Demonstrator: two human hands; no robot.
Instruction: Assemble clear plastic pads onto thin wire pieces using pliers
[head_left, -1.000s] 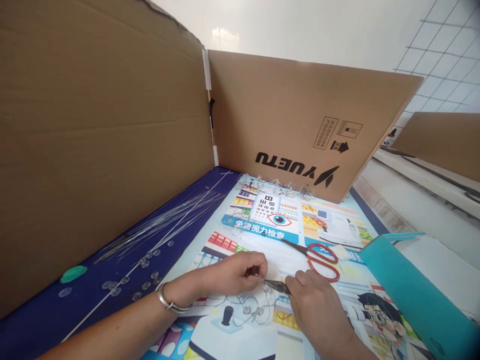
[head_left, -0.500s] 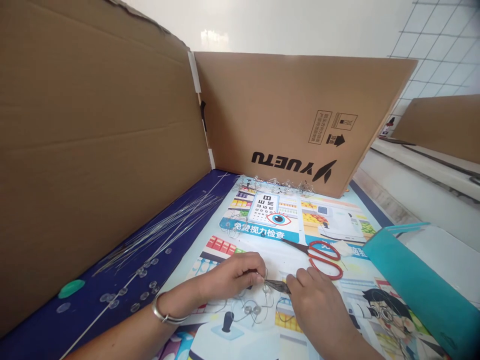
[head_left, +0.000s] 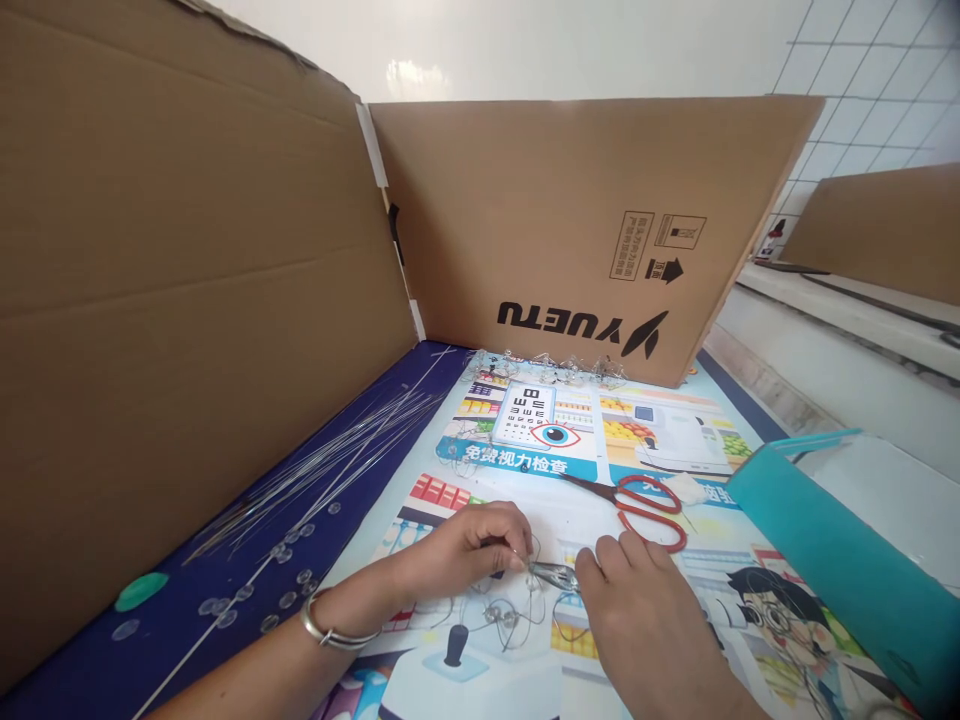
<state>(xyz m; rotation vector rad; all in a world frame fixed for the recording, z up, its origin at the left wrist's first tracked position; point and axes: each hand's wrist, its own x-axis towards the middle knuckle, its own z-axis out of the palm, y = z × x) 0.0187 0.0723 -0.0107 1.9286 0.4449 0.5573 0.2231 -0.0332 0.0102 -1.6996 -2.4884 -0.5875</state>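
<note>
Cardboard wall: a tall brown panel (head_left: 187, 250) stands along the left side, meeting a second panel printed "YUETU" (head_left: 577, 220) behind the work.

Blue mat: (head_left: 390, 430) a strip along the panel's foot carries a fan of straight wires (head_left: 337, 460), loose clear suction cups (head_left: 285, 580) and a green disc (head_left: 141, 591).

Left hand: (head_left: 480, 550) a narrow grip pinches the wire loops (head_left: 536, 580), a metal bangle (head_left: 330, 630) on the wrist.

Wire loops: these lie at the centre on a printed poster (head_left: 525, 415), threaded with clear cups (head_left: 499, 613), held up between both hands.

Pliers: small steel pliers (head_left: 555, 575) point left, their tip just beside the left fingers.

Right hand: (head_left: 637, 620) a narrow grip closes over the pliers, hiding their handles.

Scissors: red-handled scissors (head_left: 645, 510) lie on the poster just beyond the right hand.

Folder: a teal folder (head_left: 847, 530) leans at the far right.
</note>
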